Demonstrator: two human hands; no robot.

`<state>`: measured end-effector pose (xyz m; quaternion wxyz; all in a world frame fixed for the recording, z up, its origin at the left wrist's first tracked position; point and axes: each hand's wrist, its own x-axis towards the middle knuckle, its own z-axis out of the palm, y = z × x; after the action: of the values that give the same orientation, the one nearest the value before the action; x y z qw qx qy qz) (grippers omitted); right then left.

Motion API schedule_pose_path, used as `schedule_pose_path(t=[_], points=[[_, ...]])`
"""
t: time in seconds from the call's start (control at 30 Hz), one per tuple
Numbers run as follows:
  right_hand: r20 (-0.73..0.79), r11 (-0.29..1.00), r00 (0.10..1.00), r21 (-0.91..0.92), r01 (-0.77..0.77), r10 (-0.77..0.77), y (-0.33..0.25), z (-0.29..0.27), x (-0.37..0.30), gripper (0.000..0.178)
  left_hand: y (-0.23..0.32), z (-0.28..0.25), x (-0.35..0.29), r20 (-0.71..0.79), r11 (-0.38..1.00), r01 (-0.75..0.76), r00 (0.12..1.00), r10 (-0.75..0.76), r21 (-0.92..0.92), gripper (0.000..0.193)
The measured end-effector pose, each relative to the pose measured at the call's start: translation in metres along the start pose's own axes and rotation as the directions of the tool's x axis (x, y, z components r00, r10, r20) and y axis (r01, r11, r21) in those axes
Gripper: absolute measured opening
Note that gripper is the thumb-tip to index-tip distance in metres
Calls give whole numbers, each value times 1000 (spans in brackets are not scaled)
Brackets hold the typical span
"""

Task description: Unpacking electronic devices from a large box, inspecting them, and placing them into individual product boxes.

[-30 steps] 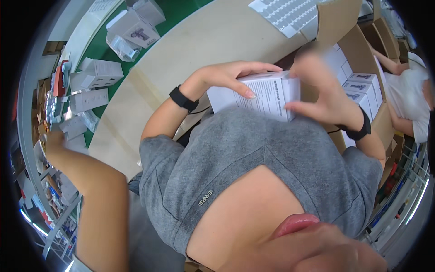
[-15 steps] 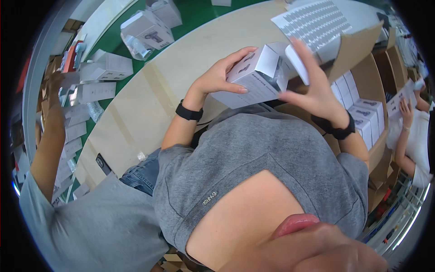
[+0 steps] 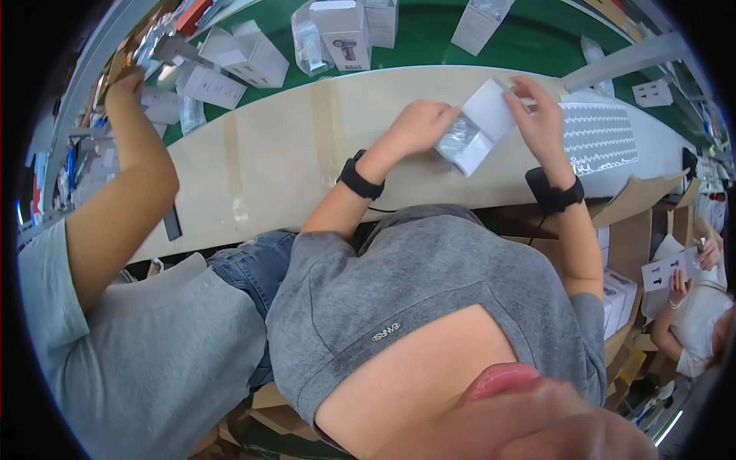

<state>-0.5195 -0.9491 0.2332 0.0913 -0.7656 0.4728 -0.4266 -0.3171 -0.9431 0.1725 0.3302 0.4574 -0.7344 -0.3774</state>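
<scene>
A small white carton [image 3: 477, 157] is tilted over the pale table, its lid flap [image 3: 491, 110] raised. Something in clear plastic wrap [image 3: 458, 136] shows in its opening. My left hand [image 3: 422, 126] grips the carton's left side, fingers partly hidden behind it. My right hand [image 3: 537, 115] pinches the edge of the raised flap between thumb and fingers. Just right of this hand lies a sheet of grey-and-white labels [image 3: 599, 138].
The pale table [image 3: 284, 161] has strips of tan tape. Behind it runs a green belt [image 3: 418, 57] with white cartons [image 3: 341, 38] and plastic-wrapped items. A co-worker's arm [image 3: 130, 184] reaches in at left. An open cardboard box [image 3: 632, 230] with packed cartons stands at right, near another person [image 3: 690, 307].
The carton has moved farther over the table and turned so its opening shows. My right hand has come onto the flap. The whole view has swung, showing more of the belt.
</scene>
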Motion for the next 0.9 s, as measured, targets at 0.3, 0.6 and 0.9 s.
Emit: schedule_pose_path(t=[0.3,0.6,0.9], points=[[564,838,741,-148,525,-365,-9,0,-58,46,-6,3,13,-39,983,6,999,1,182,38],[401,888,848,-148,435,-348,16,-5,-52,43,-18,-2,23,14,969,74,997,-80,235,41],[293,916,915,-204,345,-279,23,-1,-64,20,-8,13,16,-288,845,-318,839,461,430,26]])
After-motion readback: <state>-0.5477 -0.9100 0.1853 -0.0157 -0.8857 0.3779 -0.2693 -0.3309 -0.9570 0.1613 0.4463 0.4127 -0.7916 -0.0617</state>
